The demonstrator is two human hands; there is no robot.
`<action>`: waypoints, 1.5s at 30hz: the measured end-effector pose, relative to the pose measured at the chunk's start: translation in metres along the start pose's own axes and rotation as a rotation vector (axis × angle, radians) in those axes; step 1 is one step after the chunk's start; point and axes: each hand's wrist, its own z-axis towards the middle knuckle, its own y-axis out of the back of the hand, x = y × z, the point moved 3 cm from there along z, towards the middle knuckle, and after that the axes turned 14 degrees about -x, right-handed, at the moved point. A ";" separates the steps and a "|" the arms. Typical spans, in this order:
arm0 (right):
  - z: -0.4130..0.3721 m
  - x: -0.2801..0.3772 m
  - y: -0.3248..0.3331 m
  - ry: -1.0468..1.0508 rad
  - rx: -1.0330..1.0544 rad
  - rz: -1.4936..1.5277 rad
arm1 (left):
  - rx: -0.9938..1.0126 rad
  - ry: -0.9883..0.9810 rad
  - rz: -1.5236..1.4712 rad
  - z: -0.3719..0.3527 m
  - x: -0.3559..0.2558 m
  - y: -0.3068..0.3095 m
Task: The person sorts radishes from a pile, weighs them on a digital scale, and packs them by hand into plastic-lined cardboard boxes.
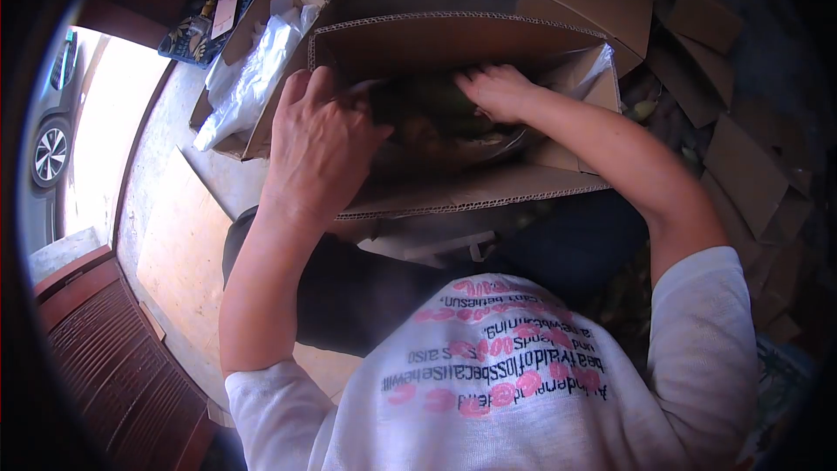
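Observation:
An open cardboard box [471, 195] stands in front of me, with clear plastic lining [597, 70] showing at its right end. Inside, dark greenish and brownish contents [427, 118] lie in shadow, too dim to name. My left hand [318, 144] is at the box's left end, its fingers curled and their tips hidden behind the hand. What they grip, if anything, does not show. My right hand [499, 93] reaches into the box from the right, fingers bent together against the dark contents. Whatever lies under those fingertips is hidden.
At the left, a smaller carton [253, 135] holds white plastic bags [261, 70]. A phone [227, 7] rests on a patterned item [199, 39] behind it. Folded cardboard boxes [593, 4] crowd the right side. A slatted wooden piece [122, 358] stands lower left.

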 end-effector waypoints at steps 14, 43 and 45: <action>-0.221 -0.107 0.143 -0.369 -0.468 0.815 | 0.121 -0.029 0.127 0.003 -0.006 0.006; -0.608 0.080 -0.229 -1.710 -0.099 0.568 | -0.293 -0.046 -0.053 0.036 -0.005 0.055; -0.607 0.077 -0.222 -1.687 -0.245 0.575 | -0.256 -0.126 -0.082 0.042 -0.021 0.055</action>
